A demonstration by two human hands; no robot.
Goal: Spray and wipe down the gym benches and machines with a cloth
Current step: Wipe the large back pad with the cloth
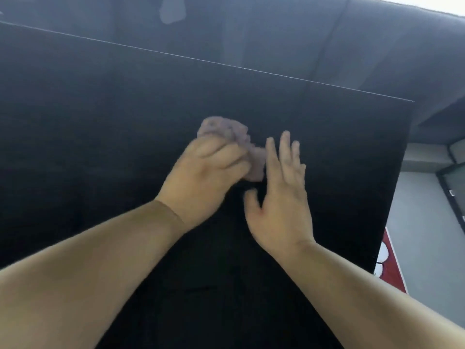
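A crumpled pale pinkish-grey cloth (227, 128) is bunched in my left hand (203, 172), whose curled fingers grip it against a large flat black panel (100, 122). My right hand (279, 197) sits just to the right of the cloth with its fingers straight and spread, lying on or just over the same panel and holding nothing. Motion blurs both hands and the cloth. No spray bottle is in view.
The black panel fills most of the view; its thin pale top edge (201, 60) slants down to a corner at the right. Past it lies a grey ceiling or wall (276, 34). At the right are a pale wall, a dark door frame (450, 187) and a red-and-white sign (388, 268).
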